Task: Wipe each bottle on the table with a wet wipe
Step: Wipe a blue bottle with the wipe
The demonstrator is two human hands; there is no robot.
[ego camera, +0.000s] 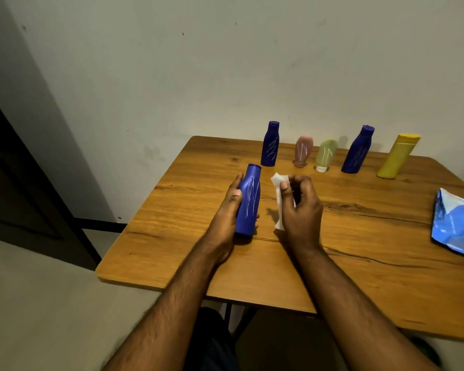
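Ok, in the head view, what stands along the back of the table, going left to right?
Dark blue bottle → pink bottle → green bottle → second dark blue bottle → yellow bottle. All but the yellow one show white scribbles.

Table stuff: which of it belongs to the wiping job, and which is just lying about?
Job:
held blue bottle, left hand
wet wipe, right hand
five standing bottles, e.g. yellow bottle

Lying about:
blue packet, perhaps the wipes' pack
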